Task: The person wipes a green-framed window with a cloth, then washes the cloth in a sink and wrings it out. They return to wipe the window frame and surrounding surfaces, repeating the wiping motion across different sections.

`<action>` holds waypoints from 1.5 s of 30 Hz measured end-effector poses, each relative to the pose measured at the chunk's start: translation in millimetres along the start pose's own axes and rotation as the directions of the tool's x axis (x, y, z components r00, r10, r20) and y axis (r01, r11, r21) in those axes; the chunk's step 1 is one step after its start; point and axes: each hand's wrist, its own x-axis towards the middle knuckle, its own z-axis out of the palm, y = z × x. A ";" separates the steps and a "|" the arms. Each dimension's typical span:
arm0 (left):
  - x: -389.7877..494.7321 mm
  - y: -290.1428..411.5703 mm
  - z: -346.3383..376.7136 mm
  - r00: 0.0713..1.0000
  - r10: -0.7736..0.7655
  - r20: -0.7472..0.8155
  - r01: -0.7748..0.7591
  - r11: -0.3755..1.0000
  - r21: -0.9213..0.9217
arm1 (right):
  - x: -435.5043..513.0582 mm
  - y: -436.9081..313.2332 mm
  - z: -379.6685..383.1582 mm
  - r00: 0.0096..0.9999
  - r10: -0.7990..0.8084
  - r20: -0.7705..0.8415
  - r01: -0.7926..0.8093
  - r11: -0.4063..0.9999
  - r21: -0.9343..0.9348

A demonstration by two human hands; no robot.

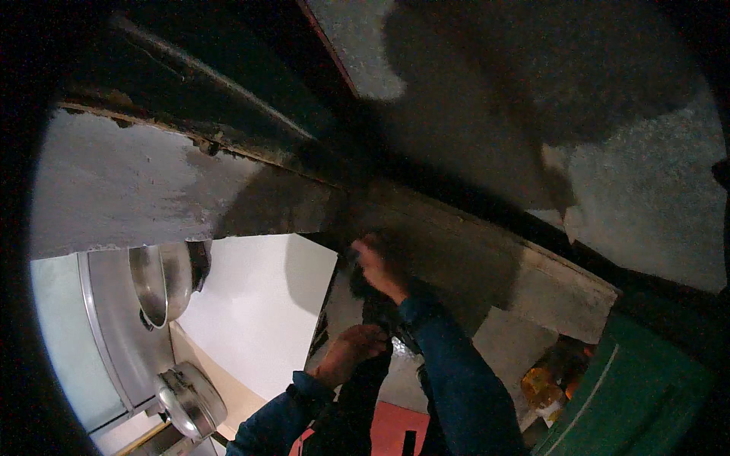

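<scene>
Both my hands are in the lower middle of the view, in dark blue sleeves. My left hand (pixel 355 349), its fingers curled, touches a dark, soft-looking item (pixel 373 365) that hangs down towards my body. Above it and to its right, my right hand (pixel 376 265) is blurred, with the fingers bent beside a dark shape in shadow. Whether that hand holds part of the dark item cannot be made out. Just below the hands lies something shiny and silvery (pixel 402 346).
At lower left are a metal pan (pixel 165 285), a lidded steel pot (pixel 191 399) and a white panel (pixel 251 308). A concrete ledge (pixel 564 285) crosses to the right. Green cloth (pixel 633 382) and a bag with orange contents (pixel 544 387) lie at lower right.
</scene>
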 end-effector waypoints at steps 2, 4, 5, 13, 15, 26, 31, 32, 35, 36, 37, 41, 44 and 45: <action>1.0 -2.4 -0.3 1.000 -0.031 0.003 0.031 1.000 0.005 | 17.1 -1.0 -18.8 0.937 -0.147 -0.318 0.122 0.988 -0.097; 4.7 -1.4 -1.9 0.996 0.076 0.038 -0.084 0.914 0.398 | 31.4 -4.8 -20.5 0.882 -0.241 -0.404 0.114 0.943 -0.313; 6.4 0.6 -2.0 0.974 0.209 0.086 -0.212 0.713 0.668 | 35.4 -8.0 -15.1 0.898 -0.252 -0.361 0.102 0.916 -0.387; 14.7 30.7 14.3 0.973 0.154 0.175 -0.232 0.709 0.666 | -0.5 -5.9 -51.5 0.996 0.091 -0.001 -0.091 0.993 -0.077; 16.3 32.1 12.6 0.973 0.153 0.172 -0.230 0.701 0.675 | -5.3 -6.0 -93.8 0.951 -0.271 -0.149 0.072 0.663 -0.745; 17.9 13.7 -15.6 0.989 -0.141 -0.042 0.132 0.977 -0.167 | 3.1 -12.9 -68.5 0.900 -0.231 -0.370 0.002 0.849 -0.528; 44.5 29.9 -28.5 0.985 -0.132 -0.107 0.110 0.975 -0.191 | 46.0 8.3 -26.3 0.893 -0.385 -0.233 0.217 0.823 -0.525; 51.6 32.2 -29.7 0.992 -0.075 -0.099 0.047 0.965 -0.256 | 47.6 14.6 -24.1 0.910 -0.319 -0.263 0.126 0.820 -0.558; 61.9 35.9 -23.1 0.981 -0.149 -0.120 0.098 0.930 -0.354 | 36.5 32.6 -28.7 0.925 -0.311 -0.219 0.113 0.775 -0.621; 65.0 36.8 -19.2 0.993 0.082 -0.088 -0.072 0.992 0.106 | 31.2 36.6 -36.5 0.899 -0.376 -0.225 0.169 0.772 -0.613; 65.1 37.7 -17.1 0.965 0.257 0.045 -0.242 0.818 0.522 | 26.6 38.4 -42.7 0.909 -0.368 -0.193 0.199 0.793 -0.575; 58.2 43.4 -12.5 0.933 0.309 0.183 -0.348 0.656 0.669 | -71.4 42.2 -131.4 0.928 0.077 -0.363 -0.202 0.926 -0.319; 61.6 47.2 -19.1 0.890 0.387 0.240 -0.426 0.523 0.738 | -146.5 43.4 -220.8 0.909 -0.016 -0.416 -0.287 0.701 -0.653; 64.7 48.3 -21.7 0.911 0.346 0.226 -0.391 0.547 0.740 | -161.9 42.0 -236.0 0.881 0.006 -0.473 -0.354 0.671 -0.652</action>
